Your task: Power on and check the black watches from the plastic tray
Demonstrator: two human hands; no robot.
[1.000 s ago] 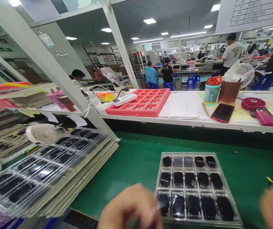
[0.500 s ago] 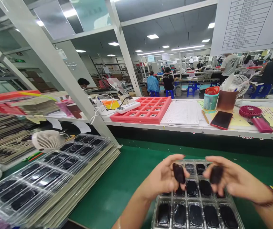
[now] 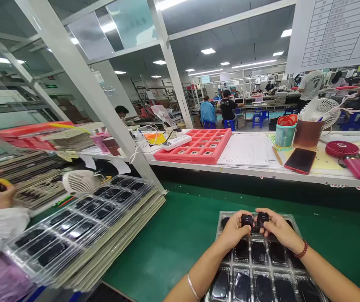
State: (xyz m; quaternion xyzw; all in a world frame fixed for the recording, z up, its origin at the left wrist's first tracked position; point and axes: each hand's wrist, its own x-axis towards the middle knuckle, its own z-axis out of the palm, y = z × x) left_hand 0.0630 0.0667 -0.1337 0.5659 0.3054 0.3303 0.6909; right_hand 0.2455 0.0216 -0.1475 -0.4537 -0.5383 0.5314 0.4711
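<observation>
Green worktop (image 3: 154,251) carrying a clear compartmented tray (image 3: 251,268) of black rounded pieces (image 3: 258,252); over the tray's far part, left hand (image 3: 234,230) and right hand (image 3: 281,230) each pinch one, left-held piece (image 3: 247,221) just beside right-held piece (image 3: 262,219), slightly apart

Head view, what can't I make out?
Head view:
Clear plastic tray: far row partly hidden behind left hand and right hand; near side cut off by bottom edge.
Small rounded black pieces in both hands: markings too small to read.
White printed paper sheet: text blurred, top cut off by frame edge.
</observation>
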